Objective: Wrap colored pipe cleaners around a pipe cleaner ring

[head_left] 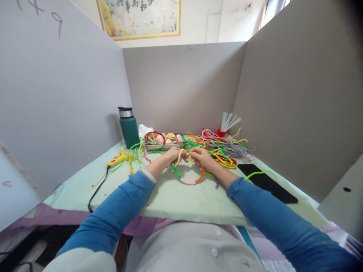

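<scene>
Hands: left hand (171,155) and right hand (203,157) come together over the table, fingertips nearly meeting, both pinched on a pale yellow strand (179,157).
Ring (188,182): hangs or lies just below the fingers, nearer the body; its visible arc runs green, pink, orange, and its far side is hidden by the hands.
Yellow end: a short brighter piece (191,160) points down beside the right fingertips.
Table (195,206): covered in pale green cloth.
Behind the hands: a metal tray (166,147) of shells, with a heap of colored fuzzy strands (224,145) to its right.
Far right: red cup (221,133) holding whitish sticks (229,121).
Left side: green bottle (129,131) standing upright; yellow glue gun (115,161) lying nearer, with its black cord (96,189) trailing toward the front edge.
Right side: flat black slab (266,184), a lime strand (259,173) across it.
Wrist: white bangle (148,175) on the left.
Surround: grey panels (184,79) on three sides.
</scene>
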A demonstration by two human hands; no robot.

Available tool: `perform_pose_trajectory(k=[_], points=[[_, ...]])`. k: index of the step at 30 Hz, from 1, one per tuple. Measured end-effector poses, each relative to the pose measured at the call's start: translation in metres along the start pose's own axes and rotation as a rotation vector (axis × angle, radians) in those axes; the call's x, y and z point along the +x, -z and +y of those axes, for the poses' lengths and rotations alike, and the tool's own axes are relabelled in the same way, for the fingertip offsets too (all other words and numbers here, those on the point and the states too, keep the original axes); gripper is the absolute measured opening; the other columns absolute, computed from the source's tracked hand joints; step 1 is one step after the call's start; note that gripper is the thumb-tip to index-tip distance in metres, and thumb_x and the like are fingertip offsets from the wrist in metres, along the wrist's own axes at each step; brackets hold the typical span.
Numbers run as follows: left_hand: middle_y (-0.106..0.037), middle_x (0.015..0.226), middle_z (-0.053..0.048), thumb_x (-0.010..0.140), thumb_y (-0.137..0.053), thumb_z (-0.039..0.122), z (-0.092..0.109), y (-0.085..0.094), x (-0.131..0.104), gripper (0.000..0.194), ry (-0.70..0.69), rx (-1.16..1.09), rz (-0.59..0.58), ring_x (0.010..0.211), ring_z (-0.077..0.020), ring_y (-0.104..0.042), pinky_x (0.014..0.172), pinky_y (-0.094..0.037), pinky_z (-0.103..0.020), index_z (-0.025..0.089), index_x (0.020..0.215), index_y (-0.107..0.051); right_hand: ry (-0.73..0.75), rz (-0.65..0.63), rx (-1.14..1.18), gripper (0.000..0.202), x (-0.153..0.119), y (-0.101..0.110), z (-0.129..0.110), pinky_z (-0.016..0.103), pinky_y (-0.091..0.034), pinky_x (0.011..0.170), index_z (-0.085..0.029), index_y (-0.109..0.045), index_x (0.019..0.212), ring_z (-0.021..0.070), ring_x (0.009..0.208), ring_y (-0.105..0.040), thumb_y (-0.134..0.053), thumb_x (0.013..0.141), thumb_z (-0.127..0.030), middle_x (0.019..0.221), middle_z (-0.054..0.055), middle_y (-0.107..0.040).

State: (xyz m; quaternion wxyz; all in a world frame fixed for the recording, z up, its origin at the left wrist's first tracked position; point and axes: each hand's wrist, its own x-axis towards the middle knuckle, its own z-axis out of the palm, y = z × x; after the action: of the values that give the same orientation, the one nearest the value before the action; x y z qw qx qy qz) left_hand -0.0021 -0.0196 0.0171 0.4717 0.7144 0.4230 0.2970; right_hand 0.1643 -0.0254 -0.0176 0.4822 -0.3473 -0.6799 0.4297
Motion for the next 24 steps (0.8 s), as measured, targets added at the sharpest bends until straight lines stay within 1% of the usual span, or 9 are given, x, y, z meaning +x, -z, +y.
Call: perform_pose_trajectory(k=[3, 5, 7, 9, 11, 13, 15, 18, 24], points=[[-0.059, 0.056, -0.005, 0.076, -0.045, 0.052, -0.0029, 0.0016, 0.0026, 0.048, 0.033, -0.067, -0.038, 0.032, -0.0041, -0.030, 0.032, -0.020, -0.020, 0.007, 0.078, -0.061, 0.001, -0.002, 0.002, 0.024, -0.0002, -0.0004, -0.0007, 0.018, -0.024, 0.035, -0.017, -0.052, 0.074, 0.0040, 0.036, -0.032, -0.055, 0.071, -0.041, 0.049, -0.007, -0.040], [-0.060, 0.058, -0.006, 0.079, -0.039, 0.054, -0.0031, 0.0029, 0.0024, 0.051, 0.031, -0.123, -0.064, 0.031, -0.0039, -0.030, 0.033, -0.023, -0.020, 0.008, 0.079, -0.060, -0.004, -0.003, 0.000, 0.025, -0.0004, -0.0008, -0.0014, 0.017, -0.024, 0.035, -0.016, -0.052, 0.074, 0.0039, 0.036, -0.032, -0.055, 0.071, -0.041, 0.049, -0.007, -0.040], [-0.061, 0.061, -0.007, 0.081, -0.031, 0.058, -0.0027, 0.0040, 0.0016, 0.058, 0.023, -0.161, -0.077, 0.031, -0.0033, -0.029, 0.033, -0.023, -0.020, 0.008, 0.079, -0.060, -0.010, 0.004, -0.004, 0.025, -0.0005, -0.0010, -0.0016, 0.017, -0.024, 0.035, -0.016, -0.051, 0.073, 0.0038, 0.036, -0.031, -0.055, 0.071, -0.040, 0.049, -0.007, -0.040], [-0.062, 0.063, -0.007, 0.079, -0.026, 0.064, -0.0023, 0.0044, 0.0009, 0.066, 0.027, -0.146, -0.071, 0.031, -0.0028, -0.028, 0.033, -0.023, -0.020, 0.008, 0.079, -0.060, -0.015, 0.004, -0.004, 0.025, -0.0005, -0.0008, -0.0009, 0.017, -0.024, 0.035, -0.016, -0.051, 0.073, 0.0036, 0.036, -0.031, -0.055, 0.071, -0.041, 0.049, -0.007, -0.040], [-0.062, 0.064, -0.006, 0.075, -0.033, 0.066, -0.0028, 0.0041, 0.0007, 0.065, 0.016, -0.060, -0.045, 0.032, -0.0021, -0.029, 0.033, -0.021, -0.019, 0.008, 0.080, -0.061, -0.006, -0.004, -0.004, 0.025, -0.0004, -0.0003, 0.0003, 0.017, -0.025, 0.035, -0.016, -0.051, 0.073, 0.0037, 0.036, -0.031, -0.055, 0.071, -0.041, 0.050, -0.007, -0.040], [-0.061, 0.065, -0.004, 0.069, -0.048, 0.062, -0.0041, 0.0032, 0.0008, 0.056, -0.031, 0.041, -0.021, 0.033, -0.0014, -0.030, 0.033, -0.021, -0.018, 0.009, 0.081, -0.061, 0.011, -0.010, -0.007, 0.026, -0.0003, 0.0004, 0.0016, 0.018, -0.025, 0.035, -0.017, -0.052, 0.073, 0.0038, 0.036, -0.031, -0.054, 0.072, -0.042, 0.050, -0.007, -0.040], [-0.060, 0.066, -0.002, 0.067, -0.055, 0.056, -0.0055, 0.0022, 0.0008, 0.049, -0.086, 0.095, -0.015, 0.034, -0.0011, -0.032, 0.034, -0.023, -0.017, 0.010, 0.082, -0.062, 0.021, -0.007, -0.018, 0.026, -0.0001, 0.0010, 0.0025, 0.018, -0.025, 0.035, -0.017, -0.052, 0.072, 0.0038, 0.036, -0.031, -0.054, 0.072, -0.043, 0.050, -0.007, -0.040], [-0.059, 0.066, -0.002, 0.069, -0.054, 0.053, -0.0059, 0.0013, 0.0005, 0.045, -0.112, 0.116, -0.023, 0.035, -0.0014, -0.034, 0.034, -0.025, -0.017, 0.010, 0.081, -0.061, 0.021, 0.000, -0.034, 0.028, 0.0001, 0.0012, 0.0026, 0.018, -0.025, 0.035, -0.016, -0.053, 0.072, 0.0039, 0.036, -0.031, -0.055, 0.071, -0.044, 0.049, -0.007, -0.041], [-0.058, 0.064, -0.001, 0.070, -0.053, 0.050, -0.0050, 0.0020, 0.0003, 0.041, -0.032, 0.130, -0.031, 0.035, -0.0021, -0.035, 0.034, -0.026, -0.017, 0.012, 0.084, -0.060, 0.005, -0.014, -0.045, 0.029, -0.0006, 0.0009, 0.0019, 0.018, -0.024, 0.034, -0.016, -0.053, 0.072, 0.0037, 0.036, -0.031, -0.055, 0.071, -0.045, 0.050, -0.007, -0.041]])
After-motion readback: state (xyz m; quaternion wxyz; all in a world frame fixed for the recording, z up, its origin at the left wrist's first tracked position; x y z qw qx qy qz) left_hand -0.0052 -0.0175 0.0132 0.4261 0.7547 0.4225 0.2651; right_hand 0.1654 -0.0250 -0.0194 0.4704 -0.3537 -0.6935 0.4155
